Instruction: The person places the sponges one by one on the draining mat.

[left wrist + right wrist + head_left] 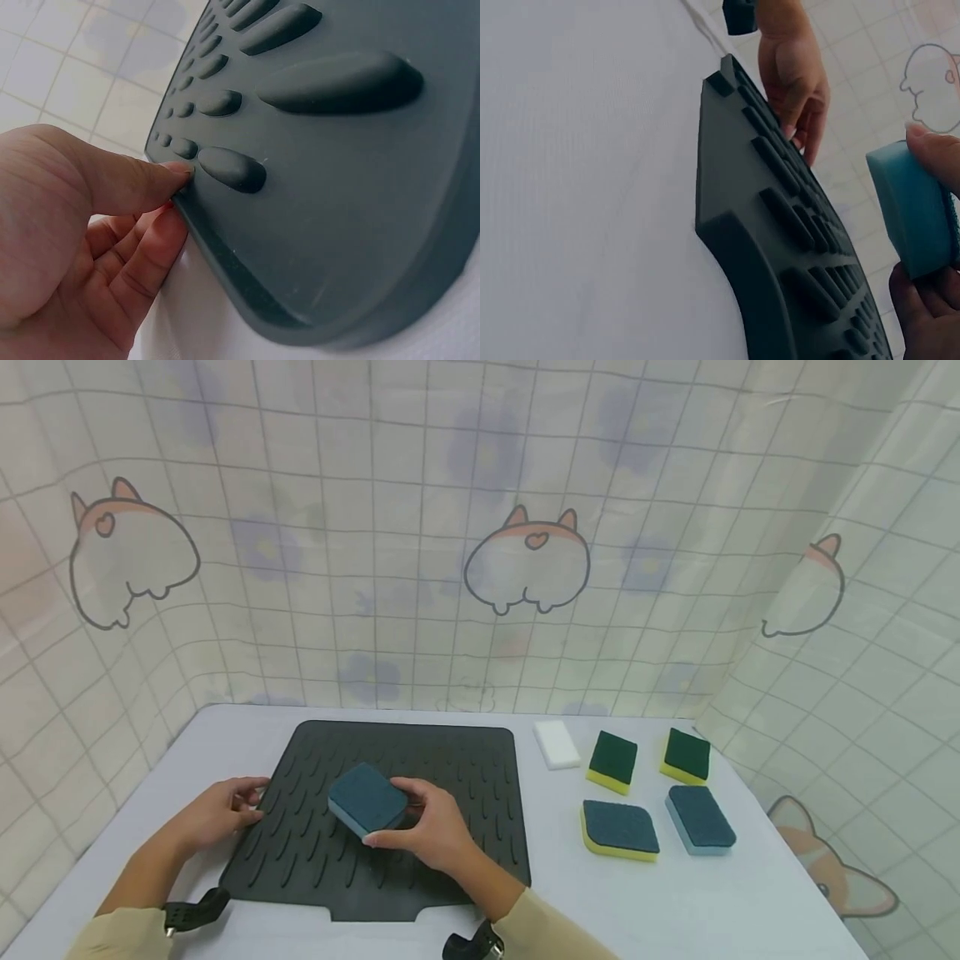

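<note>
A dark grey drying mat [472, 760] with raised drop-shaped ridges lies on the table. My left hand [217, 812] pinches the mat's left edge; the left wrist view shows the thumb on top and curled fingers below the rim. Over the middle of the mat, my right hand [438, 833] grips a blue sponge [367, 798] between thumb and fingers, its darker scouring side facing up. The right wrist view shows the sponge's light blue foam side [909, 206] above the ridges.
To the mat's right, a white sponge [557, 744] and two green-and-yellow sponges [613, 758] lie at the back. Closer in are a dark-blue-and-yellow sponge [619, 827] and another blue sponge [701, 817]. A checked curtain [405, 568] surrounds the table's back and sides.
</note>
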A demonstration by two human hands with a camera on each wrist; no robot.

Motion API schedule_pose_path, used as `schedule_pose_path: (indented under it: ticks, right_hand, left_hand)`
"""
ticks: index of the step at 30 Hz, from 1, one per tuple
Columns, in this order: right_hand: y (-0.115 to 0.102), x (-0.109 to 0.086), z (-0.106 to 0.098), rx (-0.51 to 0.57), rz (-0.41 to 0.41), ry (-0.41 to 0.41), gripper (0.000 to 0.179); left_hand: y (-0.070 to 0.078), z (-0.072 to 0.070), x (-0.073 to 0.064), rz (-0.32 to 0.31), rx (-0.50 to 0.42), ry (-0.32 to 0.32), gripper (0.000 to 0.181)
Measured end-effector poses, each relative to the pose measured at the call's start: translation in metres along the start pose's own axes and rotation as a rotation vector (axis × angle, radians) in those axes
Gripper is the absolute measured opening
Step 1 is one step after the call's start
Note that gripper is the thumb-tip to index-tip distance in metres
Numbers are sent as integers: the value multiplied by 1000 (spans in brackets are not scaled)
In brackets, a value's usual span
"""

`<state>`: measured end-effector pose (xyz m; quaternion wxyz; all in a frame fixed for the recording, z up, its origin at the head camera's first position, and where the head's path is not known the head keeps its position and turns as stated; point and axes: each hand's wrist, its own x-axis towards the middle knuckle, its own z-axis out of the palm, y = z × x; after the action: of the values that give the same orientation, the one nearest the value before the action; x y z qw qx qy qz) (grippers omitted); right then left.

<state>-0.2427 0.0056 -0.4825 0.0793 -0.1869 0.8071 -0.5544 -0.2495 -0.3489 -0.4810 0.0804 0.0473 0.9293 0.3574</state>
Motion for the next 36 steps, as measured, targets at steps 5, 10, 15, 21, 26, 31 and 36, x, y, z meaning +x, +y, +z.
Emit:
schedule_pose_path:
  ticks: [5,10,15,21,26,31,36]
  right_hand:
    - [-3,1,8,24,4,9,76]
    - [-5,2,16,21,1,16,77]
    - [-5,3,24,30,14,21,79]
    - [-5,4,32,65,29,20,80]
    - [-7,6,37,45,36,22,80]
    - [-8,7,41,-27,62,46,81]
    - [-10,9,44,-52,79,49,81]
  left_hand:
    - [-1,0,0,-3,0,3,55]
    - [-2,0,0,-2,-5,2,56]
    - [-2,0,1,7,-3,2,56]
    - [-3,0,1,13,-9,2,55]
    - [-2,0,1,9,-13,5,55]
    - [-3,1,1,11,-16,4,55]
    - [-3,1,1,10,-5,5,55]
